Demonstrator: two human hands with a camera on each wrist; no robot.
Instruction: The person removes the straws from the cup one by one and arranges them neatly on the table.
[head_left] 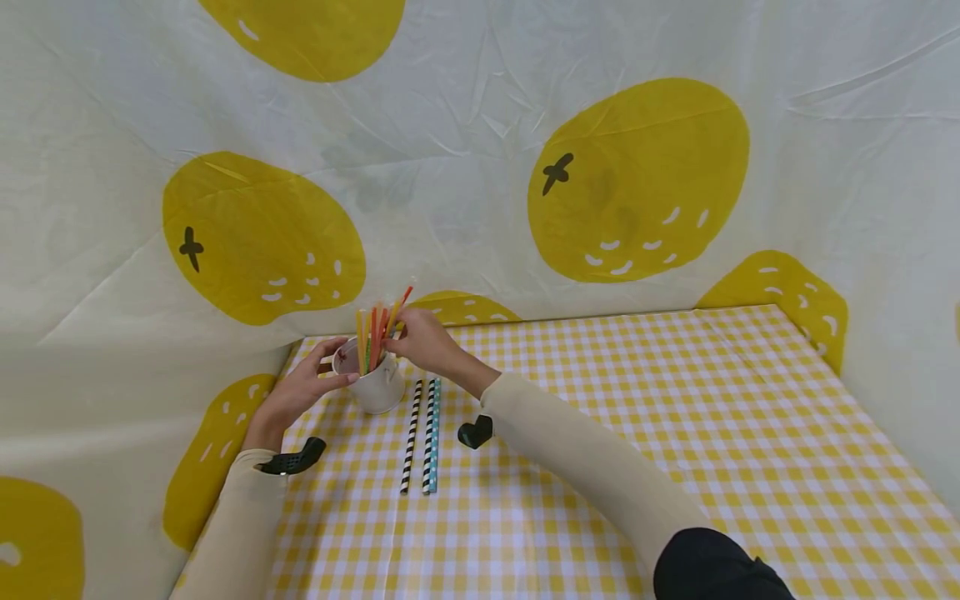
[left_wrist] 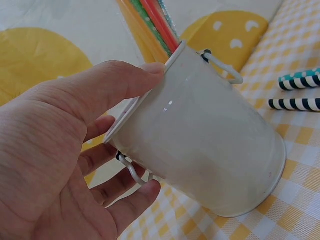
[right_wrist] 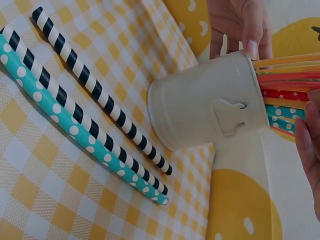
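A small white metal bucket (head_left: 377,390) stands on the checked cloth with several straws (head_left: 372,333) upright in it: orange, red, green and teal ones. My left hand (head_left: 303,385) holds the bucket's rim, its thumb over the edge and its fingers around the side by a handle loop (left_wrist: 131,170). At the opening, my right hand (head_left: 427,340) pinches a teal dotted paper straw (right_wrist: 280,111) among the others; part of the grip lies outside the right wrist view. Beside the bucket lie two black-and-white striped paper straws (right_wrist: 102,97) and a teal dotted straw (right_wrist: 75,131).
A yellow-and-white checked tablecloth (head_left: 600,433) covers the table. White fabric (head_left: 450,208) printed with yellow fruit hangs close behind the bucket and along the left side.
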